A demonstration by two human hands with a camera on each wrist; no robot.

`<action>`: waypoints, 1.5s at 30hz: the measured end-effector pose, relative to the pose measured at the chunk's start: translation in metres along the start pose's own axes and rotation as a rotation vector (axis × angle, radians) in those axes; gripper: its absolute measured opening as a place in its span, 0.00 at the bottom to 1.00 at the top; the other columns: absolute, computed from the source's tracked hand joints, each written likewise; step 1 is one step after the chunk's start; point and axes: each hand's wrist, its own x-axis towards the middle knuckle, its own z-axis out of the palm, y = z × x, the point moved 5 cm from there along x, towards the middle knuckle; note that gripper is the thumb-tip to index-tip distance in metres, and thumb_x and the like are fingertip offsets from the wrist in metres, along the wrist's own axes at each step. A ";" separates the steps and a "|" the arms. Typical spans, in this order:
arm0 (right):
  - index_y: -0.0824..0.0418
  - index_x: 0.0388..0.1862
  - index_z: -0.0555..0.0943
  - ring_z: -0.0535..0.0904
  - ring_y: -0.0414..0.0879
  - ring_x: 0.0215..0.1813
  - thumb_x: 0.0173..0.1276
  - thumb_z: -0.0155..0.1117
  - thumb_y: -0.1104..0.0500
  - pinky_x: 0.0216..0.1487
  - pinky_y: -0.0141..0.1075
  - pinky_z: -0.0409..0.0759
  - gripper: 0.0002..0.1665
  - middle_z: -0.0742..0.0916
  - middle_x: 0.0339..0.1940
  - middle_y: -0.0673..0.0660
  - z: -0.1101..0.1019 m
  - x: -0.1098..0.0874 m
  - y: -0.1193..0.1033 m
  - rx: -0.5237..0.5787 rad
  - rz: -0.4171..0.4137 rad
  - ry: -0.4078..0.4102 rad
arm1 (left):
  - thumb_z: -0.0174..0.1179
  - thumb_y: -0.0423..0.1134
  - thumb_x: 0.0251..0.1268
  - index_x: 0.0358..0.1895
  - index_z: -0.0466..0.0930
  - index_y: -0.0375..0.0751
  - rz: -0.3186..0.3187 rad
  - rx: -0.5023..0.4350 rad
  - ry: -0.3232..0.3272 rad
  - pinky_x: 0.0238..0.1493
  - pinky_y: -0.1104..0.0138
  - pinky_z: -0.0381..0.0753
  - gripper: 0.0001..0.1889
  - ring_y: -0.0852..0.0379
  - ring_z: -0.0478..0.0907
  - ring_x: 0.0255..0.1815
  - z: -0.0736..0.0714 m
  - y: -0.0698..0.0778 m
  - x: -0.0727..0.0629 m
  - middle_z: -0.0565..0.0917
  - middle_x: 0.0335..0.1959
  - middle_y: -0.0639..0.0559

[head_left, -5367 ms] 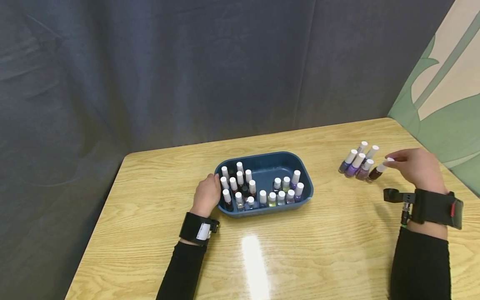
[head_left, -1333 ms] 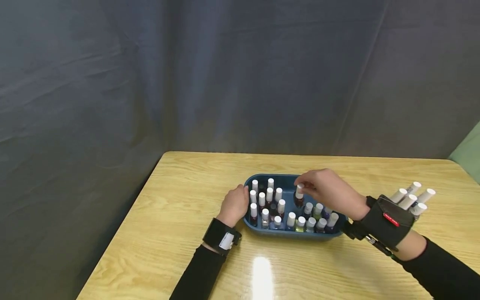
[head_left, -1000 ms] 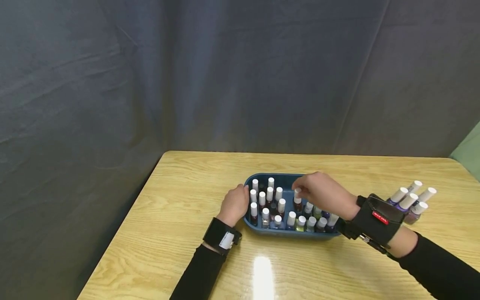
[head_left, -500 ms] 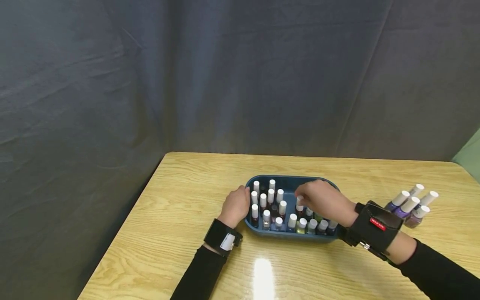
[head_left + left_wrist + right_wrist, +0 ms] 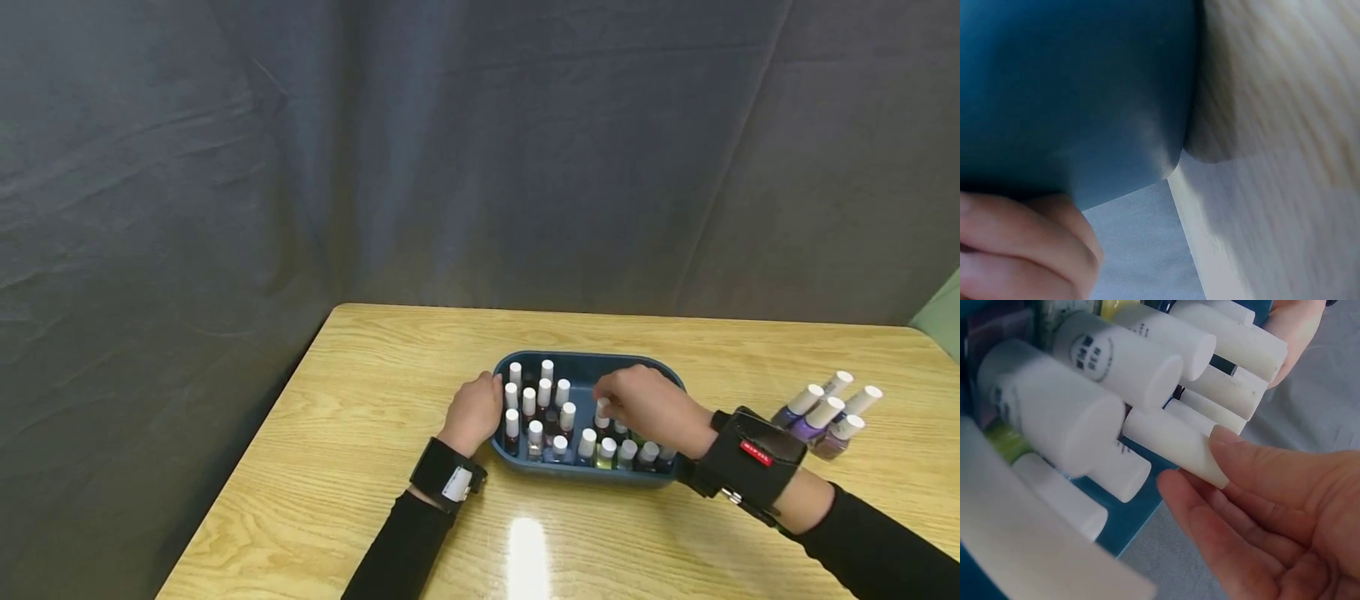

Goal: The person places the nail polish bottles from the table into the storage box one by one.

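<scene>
My left hand (image 5: pixel 472 412) grips the left end of a dark blue oblong tray (image 5: pixel 581 473); in the left wrist view its curled fingers (image 5: pixel 1035 244) lie against the tray's wall. Inside the tray my right hand (image 5: pixel 651 406) pinches the white cap of a dark nail polish bottle (image 5: pixel 602 414) between thumb and finger. The right wrist view shows that cap (image 5: pixel 1175 447) among other white caps. Several bottles stand upright at the tray's left (image 5: pixel 512 423), and a row of them (image 5: pixel 606 454) lines the front right. My right hand hides part of the right side.
Several purple and dark blue nail polish bottles (image 5: pixel 825 412) stand in a cluster on the wooden table (image 5: pixel 360 417), right of the tray. A dark grey curtain (image 5: pixel 510 167) hangs behind the table.
My right hand has carried the dark nail polish bottle from the cluster at the right into the tray and lowered it slightly. My left hand keeps its grip on the tray. The head view has turned.
</scene>
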 end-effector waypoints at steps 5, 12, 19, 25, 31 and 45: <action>0.64 0.41 0.82 0.76 0.37 0.28 0.58 0.64 0.67 0.33 0.32 0.76 0.10 0.84 0.31 0.52 0.002 -0.001 0.001 0.015 0.007 -0.015 | 0.37 0.42 0.74 0.33 0.75 0.33 0.005 -0.005 -0.004 0.19 0.63 0.70 0.20 0.47 0.80 0.26 0.001 0.000 0.001 0.80 0.24 0.39; 0.63 0.38 0.83 0.76 0.37 0.27 0.55 0.66 0.66 0.31 0.31 0.75 0.10 0.84 0.28 0.50 0.002 -0.001 0.002 0.005 -0.011 0.010 | 0.36 0.43 0.74 0.34 0.75 0.33 -0.003 -0.009 -0.013 0.19 0.63 0.70 0.20 0.46 0.80 0.26 0.002 0.000 0.002 0.79 0.23 0.40; 0.61 0.36 0.83 0.74 0.36 0.27 0.54 0.68 0.63 0.30 0.31 0.73 0.09 0.82 0.26 0.48 0.004 -0.001 0.002 0.002 0.005 -0.006 | 0.36 0.43 0.74 0.35 0.75 0.33 -0.011 -0.013 -0.016 0.19 0.63 0.70 0.20 0.47 0.80 0.26 0.002 -0.001 0.001 0.79 0.24 0.39; 0.61 0.36 0.83 0.75 0.37 0.28 0.53 0.69 0.62 0.30 0.32 0.74 0.10 0.83 0.27 0.49 0.005 -0.002 0.002 0.002 0.017 -0.014 | 0.36 0.43 0.74 0.35 0.74 0.33 -0.014 -0.011 -0.019 0.19 0.63 0.71 0.20 0.46 0.80 0.27 0.003 -0.001 0.001 0.80 0.24 0.39; 0.62 0.38 0.83 0.79 0.44 0.34 0.54 0.69 0.61 0.36 0.37 0.77 0.13 0.85 0.33 0.54 -0.005 -0.004 0.003 0.012 0.016 0.047 | 0.36 0.43 0.74 0.36 0.75 0.33 -0.014 0.003 -0.014 0.21 0.61 0.73 0.20 0.45 0.81 0.29 0.001 0.000 0.002 0.80 0.26 0.38; 0.58 0.43 0.82 0.80 0.38 0.39 0.60 0.65 0.56 0.43 0.29 0.76 0.13 0.85 0.41 0.57 -0.053 -0.041 0.024 0.133 0.127 0.348 | 0.37 0.42 0.74 0.35 0.75 0.32 0.005 0.004 0.016 0.22 0.58 0.74 0.19 0.42 0.81 0.30 0.001 0.000 0.001 0.81 0.27 0.36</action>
